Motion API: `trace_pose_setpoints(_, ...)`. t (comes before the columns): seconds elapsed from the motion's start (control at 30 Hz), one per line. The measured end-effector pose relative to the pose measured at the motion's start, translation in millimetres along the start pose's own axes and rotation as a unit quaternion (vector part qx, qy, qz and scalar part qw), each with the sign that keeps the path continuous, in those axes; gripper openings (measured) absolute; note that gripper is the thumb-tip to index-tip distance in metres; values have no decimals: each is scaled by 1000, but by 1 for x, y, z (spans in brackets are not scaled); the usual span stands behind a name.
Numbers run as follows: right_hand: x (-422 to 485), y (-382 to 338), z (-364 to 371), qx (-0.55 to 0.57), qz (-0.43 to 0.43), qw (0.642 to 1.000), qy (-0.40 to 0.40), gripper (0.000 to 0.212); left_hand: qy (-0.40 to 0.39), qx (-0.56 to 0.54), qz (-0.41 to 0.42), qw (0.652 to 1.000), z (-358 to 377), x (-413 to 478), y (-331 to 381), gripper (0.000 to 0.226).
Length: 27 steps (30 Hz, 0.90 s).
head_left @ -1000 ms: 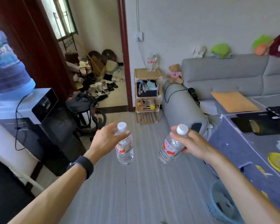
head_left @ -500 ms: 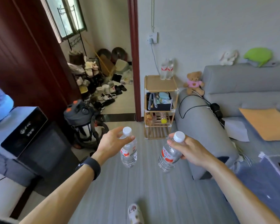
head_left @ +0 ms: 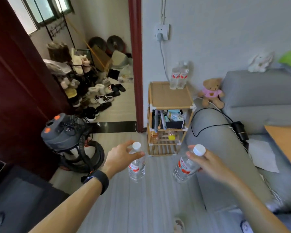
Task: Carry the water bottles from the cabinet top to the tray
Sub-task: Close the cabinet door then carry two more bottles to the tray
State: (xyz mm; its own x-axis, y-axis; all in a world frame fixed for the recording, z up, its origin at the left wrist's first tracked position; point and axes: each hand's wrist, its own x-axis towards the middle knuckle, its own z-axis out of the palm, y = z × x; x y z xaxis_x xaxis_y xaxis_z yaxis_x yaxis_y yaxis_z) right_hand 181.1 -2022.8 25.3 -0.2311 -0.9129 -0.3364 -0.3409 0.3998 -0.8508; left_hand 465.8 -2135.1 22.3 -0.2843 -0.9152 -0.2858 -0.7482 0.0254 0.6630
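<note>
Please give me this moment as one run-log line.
left hand: holds bottle | right hand: holds second bottle | two bottles on cabinet top

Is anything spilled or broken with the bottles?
Nothing spilled. Each hand, left and right, holds a capped bottle. Two more bottles stand upright on the wooden shelf.

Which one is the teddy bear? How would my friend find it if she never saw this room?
Find the big grey sofa on the right. Where its rounded arm meets the wall, beside the wooden shelf, sits the teddy bear. It is brown with a pink shirt, unlike the white bunny up on the sofa's back.
</note>
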Motion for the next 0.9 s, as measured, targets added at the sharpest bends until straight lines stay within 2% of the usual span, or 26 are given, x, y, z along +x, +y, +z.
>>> trace_pose_setpoints(0.17, 102, 4, -18, -13, 8, 999, -29, 52, -18, 9, -16, 1000, 3, 101, 21, 43)
trace_pose_setpoints(0.3, 186, -7, -55, -9, 13, 999, -33, 29, -8, 8, -8, 1000, -2, 190, 60, 34)
trace_pose_setpoints(0.47, 284, -35, -98, -28, -10, 999, -31, 29, 44, -35, 15, 998, -14, 281, 115, 32)
trace_pose_setpoints(0.6, 348, -68, -124, -37, -28, 999, -12, 15, 87, -74, -1, 993, -17, 351, 137, 31)
trace_pose_setpoints(0.73, 422, -96, -140, -93, -54, 994, -3, 37, 86, -66, 5, 994, -19, 417, 149, 42)
trace_pose_setpoints(0.83, 477, -122, -142, -128, -89, 988, -13, 44, 71, -57, 12, 996, -24, 460, 150, 43)
trace_pose_setpoints(0.9, 515, -140, -140, -195, -113, 974, -23, 48, 67, -58, 7, 996, -27, 487, 146, 43)
